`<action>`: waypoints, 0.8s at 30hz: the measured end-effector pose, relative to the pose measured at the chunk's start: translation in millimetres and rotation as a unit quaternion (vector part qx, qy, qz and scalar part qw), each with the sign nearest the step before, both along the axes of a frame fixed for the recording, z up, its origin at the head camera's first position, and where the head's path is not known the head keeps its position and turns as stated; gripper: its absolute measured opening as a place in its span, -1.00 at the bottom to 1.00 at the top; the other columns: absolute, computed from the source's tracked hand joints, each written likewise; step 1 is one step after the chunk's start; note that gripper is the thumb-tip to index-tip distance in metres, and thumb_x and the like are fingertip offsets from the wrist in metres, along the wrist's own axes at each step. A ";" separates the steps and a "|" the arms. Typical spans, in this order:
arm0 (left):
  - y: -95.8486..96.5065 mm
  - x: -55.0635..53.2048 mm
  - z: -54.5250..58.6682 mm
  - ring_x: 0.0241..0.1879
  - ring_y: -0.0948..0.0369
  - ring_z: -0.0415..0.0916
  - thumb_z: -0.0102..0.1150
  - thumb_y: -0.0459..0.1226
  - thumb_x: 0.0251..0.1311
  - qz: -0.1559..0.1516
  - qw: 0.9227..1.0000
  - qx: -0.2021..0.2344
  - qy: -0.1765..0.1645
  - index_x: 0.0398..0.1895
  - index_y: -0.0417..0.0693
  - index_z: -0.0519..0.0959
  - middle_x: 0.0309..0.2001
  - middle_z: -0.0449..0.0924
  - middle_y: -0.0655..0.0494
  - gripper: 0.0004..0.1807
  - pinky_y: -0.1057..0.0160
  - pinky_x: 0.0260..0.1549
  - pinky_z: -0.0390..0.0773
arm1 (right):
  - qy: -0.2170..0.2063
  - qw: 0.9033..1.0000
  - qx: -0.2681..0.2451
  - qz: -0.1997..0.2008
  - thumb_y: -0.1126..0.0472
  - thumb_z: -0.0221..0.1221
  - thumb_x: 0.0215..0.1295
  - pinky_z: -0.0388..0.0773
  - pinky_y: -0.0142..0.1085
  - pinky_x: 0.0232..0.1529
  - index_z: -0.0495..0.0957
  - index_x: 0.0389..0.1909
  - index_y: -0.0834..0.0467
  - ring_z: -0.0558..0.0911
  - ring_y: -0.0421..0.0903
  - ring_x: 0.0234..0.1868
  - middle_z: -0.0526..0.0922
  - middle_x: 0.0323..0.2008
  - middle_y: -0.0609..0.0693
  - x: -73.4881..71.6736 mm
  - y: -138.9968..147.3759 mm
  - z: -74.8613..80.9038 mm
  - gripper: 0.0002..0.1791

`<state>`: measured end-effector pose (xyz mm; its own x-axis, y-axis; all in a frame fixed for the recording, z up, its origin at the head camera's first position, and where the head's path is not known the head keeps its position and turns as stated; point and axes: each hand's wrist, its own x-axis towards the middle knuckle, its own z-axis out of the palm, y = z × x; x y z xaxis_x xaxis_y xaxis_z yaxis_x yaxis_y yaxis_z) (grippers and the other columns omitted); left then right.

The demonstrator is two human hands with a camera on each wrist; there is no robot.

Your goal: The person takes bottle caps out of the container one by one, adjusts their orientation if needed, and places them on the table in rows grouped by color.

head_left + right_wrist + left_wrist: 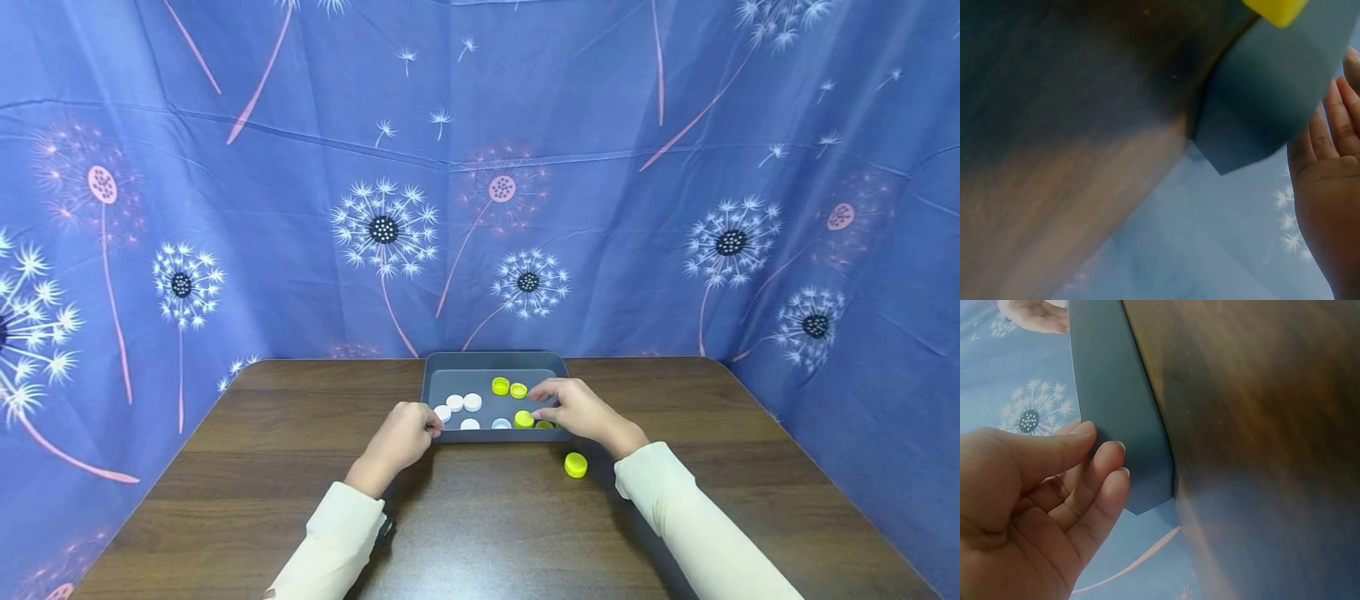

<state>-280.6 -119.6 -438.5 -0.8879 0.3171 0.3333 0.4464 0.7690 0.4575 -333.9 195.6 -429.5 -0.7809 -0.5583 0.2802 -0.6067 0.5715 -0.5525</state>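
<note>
I see the left hand [401, 433] left of lower centre, thumb and fingertips pinching the rim of the grey tray [495, 436]; right of centre, the right hand [587, 410] arches over it, fingers parted beside yellow caps [524, 419]. Its fingertips are partly lost in the right wrist view, so thumb contact I can't tell

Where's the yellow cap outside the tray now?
In the head view, the yellow cap lies on the table right of centre, in front of the tray, below the right hand.
</note>
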 end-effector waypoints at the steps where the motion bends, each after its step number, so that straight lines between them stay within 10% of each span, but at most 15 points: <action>1: 0.0 -0.1 -0.5 -0.26 0.08 0.68 0.27 -0.55 0.09 -0.001 1.000 0.002 0.000 -0.45 -0.21 0.74 -0.37 0.72 0.03 -0.86 0.09 -0.17 0.67 | -0.006 1.000 0.004 -0.003 0.31 0.36 0.20 0.63 -0.01 -0.08 0.65 -0.01 0.29 0.66 0.07 -0.07 0.71 -0.08 0.14 -1.2 -1.2 -1.4 -0.68; 24: 0.0 -3.4 0.0 -0.26 0.11 0.68 0.31 -0.50 0.12 0.007 1.000 -0.012 -0.003 -0.44 -0.18 0.76 -0.37 0.73 0.00 -0.89 0.11 -0.15 0.67 | -0.028 0.995 0.099 -0.017 0.23 0.43 0.11 0.63 -0.25 -0.10 0.71 -0.11 0.13 0.64 -0.14 -0.19 0.70 -0.23 -0.12 -16.0 -15.8 -14.6 -0.71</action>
